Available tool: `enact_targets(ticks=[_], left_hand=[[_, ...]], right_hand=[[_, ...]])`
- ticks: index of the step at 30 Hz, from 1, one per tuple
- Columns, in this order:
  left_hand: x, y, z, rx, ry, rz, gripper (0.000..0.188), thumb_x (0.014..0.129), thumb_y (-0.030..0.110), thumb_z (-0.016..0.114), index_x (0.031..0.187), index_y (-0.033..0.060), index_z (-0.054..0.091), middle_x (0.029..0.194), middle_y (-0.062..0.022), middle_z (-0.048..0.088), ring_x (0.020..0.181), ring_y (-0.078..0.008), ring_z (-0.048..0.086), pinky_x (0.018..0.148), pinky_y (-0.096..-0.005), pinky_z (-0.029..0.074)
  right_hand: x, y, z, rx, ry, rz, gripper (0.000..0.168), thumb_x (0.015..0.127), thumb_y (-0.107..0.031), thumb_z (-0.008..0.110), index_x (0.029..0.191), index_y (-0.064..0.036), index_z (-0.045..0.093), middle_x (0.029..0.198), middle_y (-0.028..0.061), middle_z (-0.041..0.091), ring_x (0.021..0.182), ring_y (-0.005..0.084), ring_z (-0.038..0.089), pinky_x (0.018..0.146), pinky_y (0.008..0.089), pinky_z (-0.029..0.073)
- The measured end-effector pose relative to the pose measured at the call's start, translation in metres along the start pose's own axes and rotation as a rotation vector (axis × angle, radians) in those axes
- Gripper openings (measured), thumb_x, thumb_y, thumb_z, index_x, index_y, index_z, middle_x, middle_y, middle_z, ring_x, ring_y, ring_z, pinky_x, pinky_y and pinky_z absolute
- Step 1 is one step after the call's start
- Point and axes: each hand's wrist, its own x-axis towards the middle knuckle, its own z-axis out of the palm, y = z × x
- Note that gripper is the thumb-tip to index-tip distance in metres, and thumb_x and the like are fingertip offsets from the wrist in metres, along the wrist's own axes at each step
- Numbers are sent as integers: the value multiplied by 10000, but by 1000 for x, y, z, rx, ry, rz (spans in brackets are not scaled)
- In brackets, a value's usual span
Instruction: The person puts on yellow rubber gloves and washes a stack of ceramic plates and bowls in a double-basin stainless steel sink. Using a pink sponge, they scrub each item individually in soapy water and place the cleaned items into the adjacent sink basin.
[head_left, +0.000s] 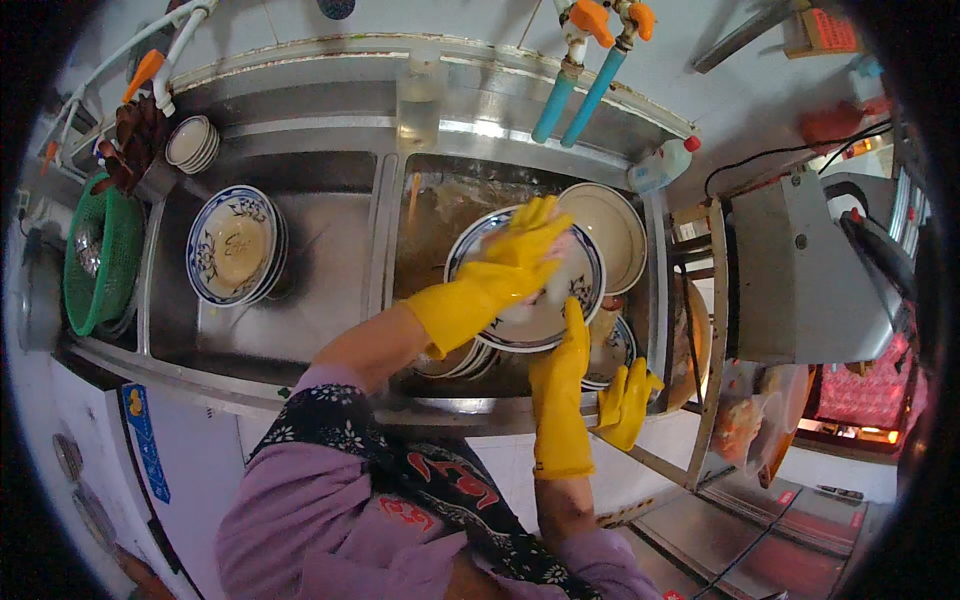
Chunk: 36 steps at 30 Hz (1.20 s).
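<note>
Both hands wear yellow rubber gloves. My left hand (517, 251) presses a pinkish cloth or pad, mostly hidden, onto a large white plate with blue rim bands and floral marks (555, 319). My right hand (566, 367) grips that plate at its near edge, thumb over the rim. The plate is held above the right basin of a steel sink. Behind it to the right lies a cream bowl (619, 240). Stacked dishes (450, 364) show partly below the plate, and a patterned dish (611, 356) sits right of my right hand. A spare yellow glove (626, 405) hangs over the front edge.
The left basin holds stacked patterned bowls (232, 246). Small bowls (191, 144) stand behind them, and a green basket (101, 255) is at far left. Blue pipes (577, 105) point down behind the right basin. A plastic bottle (660, 166) stands at the back right corner.
</note>
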Motion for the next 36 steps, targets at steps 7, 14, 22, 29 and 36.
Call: enact_targets(ticks=[7,14,22,29,36], left_hand=[[31,45,72,-1803,-590,-211,413,921,189,626,1258,-9,491,1194,-187,550,1005,-328,610,828,-374,529],[32,90,-61,-1549,-12,-713,501,875,122,614,1327,-14,446,1385,-175,486,1275,-273,492,1032,-364,415],[-23,-2,-53,-854,255,-170,505,899,134,533,1369,59,365,1440,-81,359,1356,-189,313,1104,-329,246],[-23,-98,-71,-433,-67,-1205,201,942,233,537,1096,105,562,1092,-52,548,1028,-175,512,855,-323,393],[-59,-162,-75,58,-437,-1102,126,906,179,581,976,91,527,894,-28,483,788,-122,450,637,-276,332]], right_hand=[[-14,-50,40,-269,1,-151,530,948,-430,559,1349,-94,479,1240,118,572,1094,228,565,904,354,487],[-32,-95,70,-224,-132,-118,614,911,-469,593,1374,-90,458,1252,163,533,1113,299,536,904,422,468],[42,-68,-8,-56,-354,-116,526,1010,-321,477,1456,-69,356,1443,140,443,1272,260,477,1052,374,408],[-5,-93,20,-590,3,-277,620,901,-294,649,1424,-75,399,1415,144,467,1266,280,477,1050,404,404],[-19,-65,23,-547,111,-405,601,858,-347,714,1346,-76,489,1293,166,566,1148,311,568,956,448,493]])
